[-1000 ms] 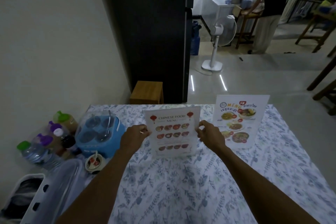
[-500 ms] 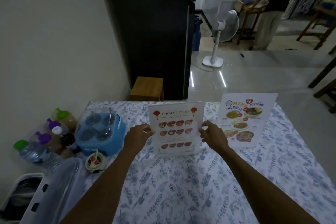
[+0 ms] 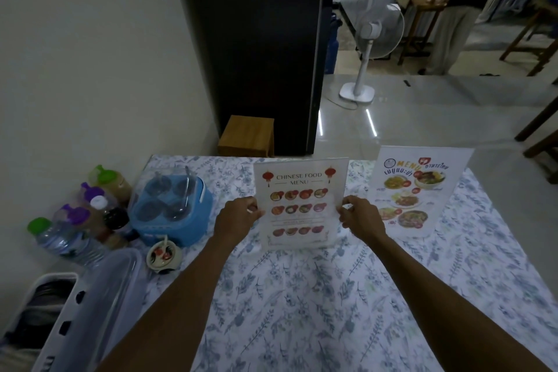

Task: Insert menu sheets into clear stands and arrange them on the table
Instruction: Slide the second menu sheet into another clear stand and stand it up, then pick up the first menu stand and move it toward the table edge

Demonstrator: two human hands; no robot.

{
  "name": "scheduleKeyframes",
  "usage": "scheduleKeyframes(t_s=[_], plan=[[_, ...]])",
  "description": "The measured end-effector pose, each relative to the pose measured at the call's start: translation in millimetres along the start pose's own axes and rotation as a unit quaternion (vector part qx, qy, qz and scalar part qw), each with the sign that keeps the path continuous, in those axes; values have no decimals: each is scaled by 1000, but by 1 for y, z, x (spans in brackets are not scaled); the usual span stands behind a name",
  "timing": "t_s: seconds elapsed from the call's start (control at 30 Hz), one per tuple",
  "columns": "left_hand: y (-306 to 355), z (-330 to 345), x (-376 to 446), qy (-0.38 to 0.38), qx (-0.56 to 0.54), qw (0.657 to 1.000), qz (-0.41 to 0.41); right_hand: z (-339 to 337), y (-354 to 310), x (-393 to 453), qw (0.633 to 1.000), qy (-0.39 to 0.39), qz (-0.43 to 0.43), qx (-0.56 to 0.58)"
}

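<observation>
A clear stand holding the Chinese food menu sheet point(image 3: 300, 202) stands upright near the middle of the floral-clothed table point(image 3: 317, 305). My left hand point(image 3: 238, 217) pinches its left edge and my right hand point(image 3: 360, 216) pinches its right edge, both about halfway up. A second stand with a colourful Thai menu sheet point(image 3: 418, 190) stands upright just to the right, apart from my hands.
On the table's left are a blue condiment caddy point(image 3: 169, 208), several sauce and water bottles point(image 3: 75, 220), a small painted bowl point(image 3: 164, 255), a clear lidded box point(image 3: 102, 305) and a white basket point(image 3: 36, 308). Beyond stand a wooden stool point(image 3: 247, 135), a floor fan point(image 3: 370, 48) and a person point(image 3: 459, 15).
The Chinese menu stand has shifted slightly away from me and now sits more upright, with both hands still on its edges. The view has tilted a little.
</observation>
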State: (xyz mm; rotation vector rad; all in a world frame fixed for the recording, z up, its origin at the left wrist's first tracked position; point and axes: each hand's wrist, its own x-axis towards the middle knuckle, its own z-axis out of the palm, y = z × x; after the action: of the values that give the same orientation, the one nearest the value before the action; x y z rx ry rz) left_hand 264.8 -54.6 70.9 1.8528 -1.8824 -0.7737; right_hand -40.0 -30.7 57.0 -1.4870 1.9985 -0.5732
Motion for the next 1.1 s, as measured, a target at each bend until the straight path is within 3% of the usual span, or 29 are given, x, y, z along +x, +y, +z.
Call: scheduleKeyframes(t_s=[0.6,1.1], plan=[[16,3,-33,-17,110,994,8,-28,19,-39,1000,20,-3,-23],[72,35,-110,-5,173,983,54,-82,65,-112,999,40,-6,-12]])
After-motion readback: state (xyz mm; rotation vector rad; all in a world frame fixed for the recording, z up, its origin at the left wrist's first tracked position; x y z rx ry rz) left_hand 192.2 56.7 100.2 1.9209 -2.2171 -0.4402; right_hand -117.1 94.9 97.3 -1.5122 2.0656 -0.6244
